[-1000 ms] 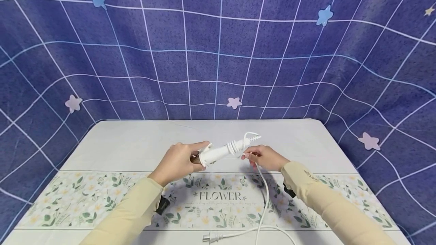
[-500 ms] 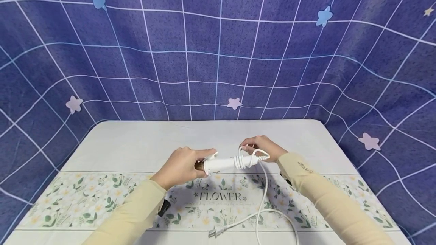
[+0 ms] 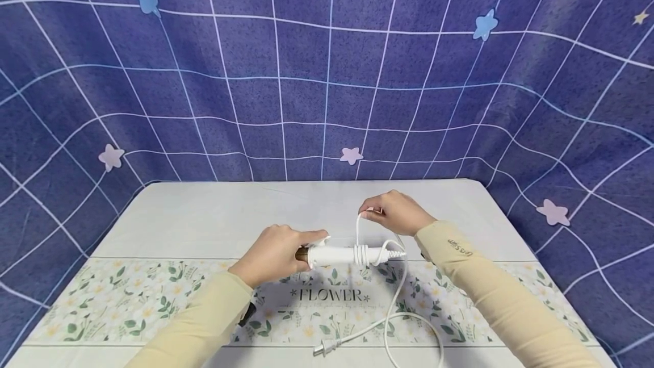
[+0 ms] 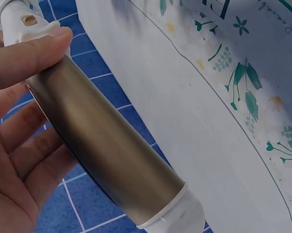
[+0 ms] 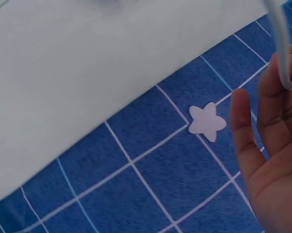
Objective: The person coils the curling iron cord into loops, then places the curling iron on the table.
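A white curling iron [image 3: 334,255] with a bronze barrel [image 4: 104,141] is held nearly level above the table by my left hand [image 3: 276,251]. In the left wrist view, the thumb lies across the top near the handle and the fingers are behind the barrel. White cord [image 3: 361,254] is coiled around the handle's right part. My right hand [image 3: 401,212], above and to the right of the handle, pinches the cord, which rises from the coils to the fingertips. The right wrist view shows the cord [image 5: 282,48] meeting the fingers, partly cut off by the frame edge.
The loose cord hangs down and loops on the table's near side, ending in a two-prong plug [image 3: 324,347]. A white table cover [image 3: 204,214] has a printed flower band. A blue grid-patterned curtain [image 3: 306,101] stands around the back and sides.
The curling iron has swung from slanted to nearly level and come lower. My right hand has risen, drawing the cord up over the handle. The plug has shifted slightly right.
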Motion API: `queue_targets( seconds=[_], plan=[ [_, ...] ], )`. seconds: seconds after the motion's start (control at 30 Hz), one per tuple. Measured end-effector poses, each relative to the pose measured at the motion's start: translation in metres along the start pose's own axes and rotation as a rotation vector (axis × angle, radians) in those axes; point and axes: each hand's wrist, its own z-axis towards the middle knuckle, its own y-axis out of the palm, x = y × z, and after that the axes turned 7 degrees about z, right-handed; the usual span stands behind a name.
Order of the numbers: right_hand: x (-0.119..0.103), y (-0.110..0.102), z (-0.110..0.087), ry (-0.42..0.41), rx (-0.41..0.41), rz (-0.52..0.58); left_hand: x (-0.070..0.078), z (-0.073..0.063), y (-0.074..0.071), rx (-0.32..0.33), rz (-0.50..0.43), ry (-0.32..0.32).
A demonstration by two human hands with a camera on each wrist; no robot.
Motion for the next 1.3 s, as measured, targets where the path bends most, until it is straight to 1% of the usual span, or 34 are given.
queue_targets(
  seconds=[0.13, 0.3, 0.43, 0.6, 0.7, 0.83, 0.97, 1.17, 1.3],
  plan=[
    [-0.008, -0.002, 0.001, -0.001, 0.018, -0.066, 0.001, 0.001, 0.001, -0.003, 0.009, 0.009],
    [-0.018, -0.002, 0.004, 0.011, 0.055, -0.129, 0.002, 0.000, 0.003, 0.011, 0.027, 0.010],
    [-0.028, -0.004, 0.004, -0.023, 0.094, -0.183, 0.003, 0.000, 0.005, 0.021, 0.043, 0.009],
    [-0.043, -0.006, 0.002, -0.068, 0.144, -0.239, 0.005, 0.001, 0.008, 0.053, 0.065, 0.011],
    [-0.051, -0.006, 0.001, -0.110, 0.173, -0.282, 0.006, 0.002, 0.010, 0.063, 0.065, 0.003],
    [-0.065, -0.004, -0.001, -0.199, 0.205, -0.340, 0.008, 0.002, 0.012, 0.056, 0.062, -0.025],
    [-0.078, -0.003, -0.006, -0.277, 0.234, -0.358, 0.009, 0.003, 0.014, 0.052, 0.074, -0.067],
    [-0.090, -0.002, -0.014, -0.345, 0.273, -0.376, 0.008, 0.003, 0.014, 0.025, 0.098, -0.156],
    [-0.091, -0.001, -0.020, -0.394, 0.284, -0.379, 0.005, 0.003, 0.015, 0.044, 0.104, -0.193]
  ],
)
